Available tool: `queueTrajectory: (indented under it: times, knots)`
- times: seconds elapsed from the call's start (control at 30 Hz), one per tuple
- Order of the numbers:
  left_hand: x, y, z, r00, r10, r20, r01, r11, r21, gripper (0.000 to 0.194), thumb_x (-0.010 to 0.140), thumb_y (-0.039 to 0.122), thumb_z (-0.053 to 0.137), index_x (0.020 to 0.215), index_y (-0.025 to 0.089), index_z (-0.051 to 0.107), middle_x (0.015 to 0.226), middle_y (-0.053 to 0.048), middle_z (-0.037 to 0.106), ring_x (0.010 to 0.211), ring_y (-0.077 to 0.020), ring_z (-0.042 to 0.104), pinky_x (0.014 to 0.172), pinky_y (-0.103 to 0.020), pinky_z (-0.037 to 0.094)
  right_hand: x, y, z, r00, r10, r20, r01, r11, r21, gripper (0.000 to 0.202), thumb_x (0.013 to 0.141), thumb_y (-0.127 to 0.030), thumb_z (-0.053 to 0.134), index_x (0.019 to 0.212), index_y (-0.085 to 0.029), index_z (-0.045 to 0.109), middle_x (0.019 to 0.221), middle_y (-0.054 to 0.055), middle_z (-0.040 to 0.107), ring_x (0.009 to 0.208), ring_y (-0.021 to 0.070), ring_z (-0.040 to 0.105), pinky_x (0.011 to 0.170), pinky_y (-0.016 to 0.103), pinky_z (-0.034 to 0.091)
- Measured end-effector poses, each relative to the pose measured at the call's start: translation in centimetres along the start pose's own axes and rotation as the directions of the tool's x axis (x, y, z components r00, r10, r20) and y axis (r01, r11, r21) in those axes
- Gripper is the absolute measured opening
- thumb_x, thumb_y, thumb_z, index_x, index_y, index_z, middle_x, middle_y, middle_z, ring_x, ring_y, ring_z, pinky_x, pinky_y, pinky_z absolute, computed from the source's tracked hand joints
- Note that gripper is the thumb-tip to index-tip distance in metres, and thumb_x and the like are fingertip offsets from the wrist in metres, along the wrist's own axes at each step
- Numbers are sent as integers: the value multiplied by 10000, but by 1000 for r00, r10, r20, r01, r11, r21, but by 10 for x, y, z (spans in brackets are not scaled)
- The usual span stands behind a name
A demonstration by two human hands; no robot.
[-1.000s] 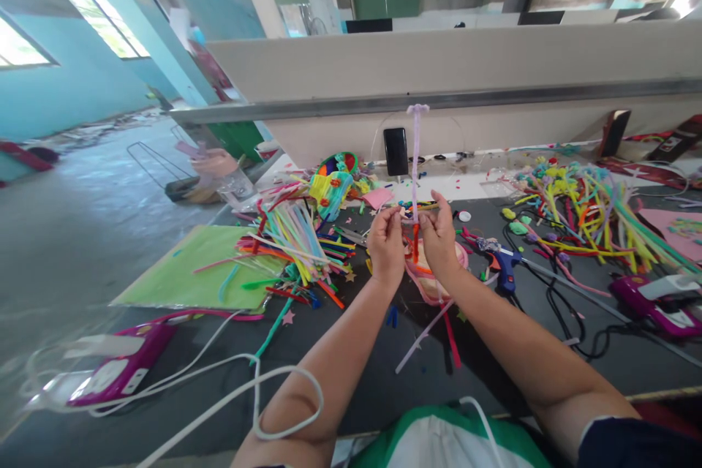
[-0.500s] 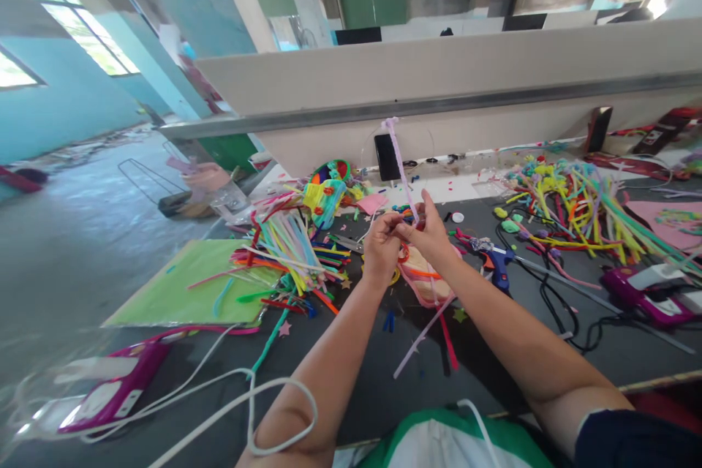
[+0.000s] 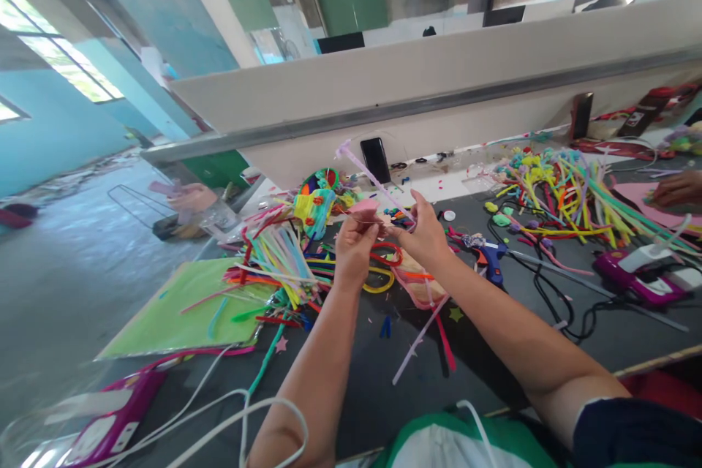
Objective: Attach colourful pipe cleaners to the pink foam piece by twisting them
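Observation:
A long lilac pipe cleaner (image 3: 378,181), bent into a small knot at its upper end, slants up and left from my right hand (image 3: 426,240). That hand is closed on its lower end, the index finger raised. Close by on the left, my left hand (image 3: 354,252) has thumb and fingers pinched together; a thin strand shows near them, but what they hold is unclear. Under and between the hands lie a red pipe cleaner loop (image 3: 399,257), a yellow loop (image 3: 390,282) and a pink-rimmed, tan piece (image 3: 421,291), partly covered by my right hand.
Bundled pipe cleaners (image 3: 282,256) lie left beside a green sheet (image 3: 159,314); another pile (image 3: 570,197) lies right. A blue glue gun (image 3: 493,263), black cords and purple power strips (image 3: 630,281) flank my arms. Another person's hand (image 3: 680,189) is at far right. A phone (image 3: 376,159) leans behind.
My left hand has moved left, apart from the right hand. The lilac pipe cleaner now tilts further left. Another person's hand has appeared at the right edge.

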State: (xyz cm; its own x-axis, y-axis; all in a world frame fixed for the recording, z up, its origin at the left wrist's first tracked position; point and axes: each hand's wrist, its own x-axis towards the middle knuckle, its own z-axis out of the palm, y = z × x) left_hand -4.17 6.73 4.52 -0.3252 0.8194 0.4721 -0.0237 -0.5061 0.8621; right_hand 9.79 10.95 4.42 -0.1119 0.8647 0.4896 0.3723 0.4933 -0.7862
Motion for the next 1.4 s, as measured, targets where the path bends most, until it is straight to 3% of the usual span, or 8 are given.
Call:
queueTrajectory:
  times: [0.2, 0.4, 0.53, 1.03, 1.4]
  knots:
    - [2, 19, -9, 994, 107, 11, -107, 980, 167, 235, 701, 270, 738, 908, 183, 670, 847, -30, 674, 766, -140, 652, 755, -286, 538, -2, -9, -8, 1000, -23, -8, 22, 998, -52, 914, 675, -575, 706, 1432, -210, 348, 1209, 157, 569, 991, 314, 599, 830, 460, 483]
    - [3, 24, -15, 958, 283, 53, -282, 887, 366, 110, 734, 249, 716, 815, 180, 688, 844, -27, 665, 809, -145, 628, 758, -273, 507, -4, -13, -8, 1000, -13, 23, 15, 996, -88, 907, 700, -593, 673, 1444, -205, 328, 1228, 162, 569, 999, 330, 602, 808, 481, 489]
    - [5, 29, -17, 936, 340, 91, -344, 824, 450, 84, 749, 263, 704, 778, 186, 688, 823, -29, 660, 827, -160, 625, 794, -303, 498, -7, -15, -7, 999, -12, 30, 14, 997, -71, 881, 714, -572, 668, 1442, -209, 330, 1294, 165, 542, 1054, 335, 589, 847, 485, 479]
    - [6, 38, -19, 903, 392, 176, -426, 765, 482, 52, 771, 246, 682, 755, 201, 661, 783, -13, 635, 793, -154, 603, 791, -308, 483, -7, -17, -8, 1000, -17, 21, 18, 999, -42, 863, 702, -591, 672, 1418, -221, 365, 1331, 164, 533, 1093, 349, 584, 886, 490, 470]
    - [5, 38, -17, 890, 424, 167, -447, 744, 497, 53, 769, 232, 693, 737, 197, 671, 763, -9, 653, 773, -147, 616, 768, -296, 490, -6, -14, -8, 999, 21, 43, -16, 994, -105, 861, 722, -606, 636, 1435, -232, 330, 1343, 154, 525, 1091, 343, 592, 876, 494, 484]
